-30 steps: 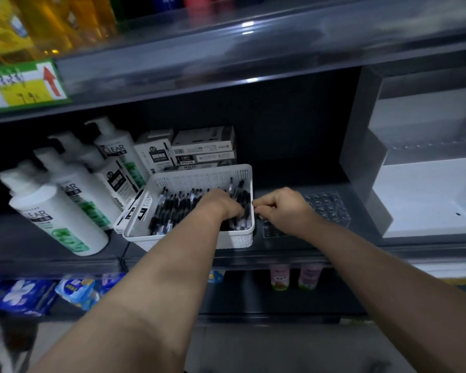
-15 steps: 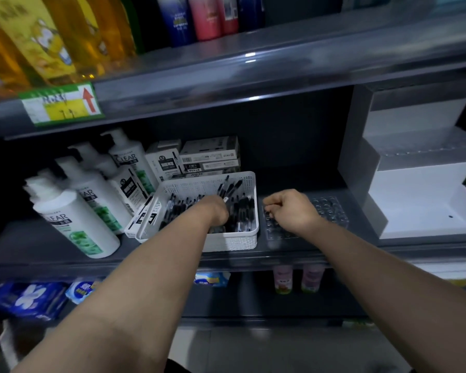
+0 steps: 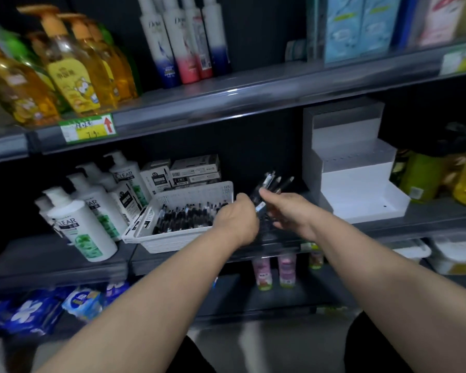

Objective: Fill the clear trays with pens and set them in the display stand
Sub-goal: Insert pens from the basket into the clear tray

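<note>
Just right of the basket (image 3: 190, 193), left hand (image 3: 236, 220) and right hand (image 3: 287, 212) fingers (image 3: 265, 193) clench pens (image 3: 273, 181); stand (image 3: 361, 189) farther right unfilled, early stage.

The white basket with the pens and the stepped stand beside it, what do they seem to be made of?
White basket: moulded plastic, matte, by the look; its walls are a grid of small holes. Stepped display stand: probably smooth white plastic or acrylic sheet, with frosted, translucent upper steps; hard to say for sure.

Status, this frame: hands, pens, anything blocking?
Left hand and right hand both grip pens, right of basket. Display stand holds nothing yet. Nothing blocking.
</note>
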